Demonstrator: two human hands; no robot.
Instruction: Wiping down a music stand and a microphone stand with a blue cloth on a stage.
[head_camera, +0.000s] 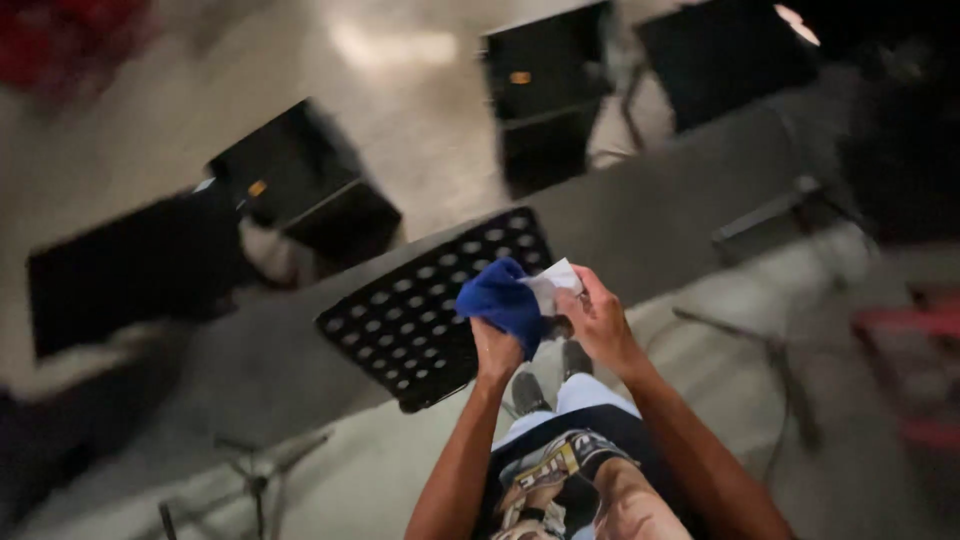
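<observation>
Left hand (497, 350) fisted on bunched blue cloth (500, 298), right hand (598, 318) pinching small white bottle (553, 283) tilted up-left beside it. Both above right edge of perforated black music stand (420, 310); open floor (400, 110) beyond

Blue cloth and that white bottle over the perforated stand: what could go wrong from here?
The blue cloth is only bunched in the left hand, so it might slip onto the floor. The small white bottle in the right hand could drip onto the shoes below. The perforated black stand desk may tip if pressed hard.
</observation>
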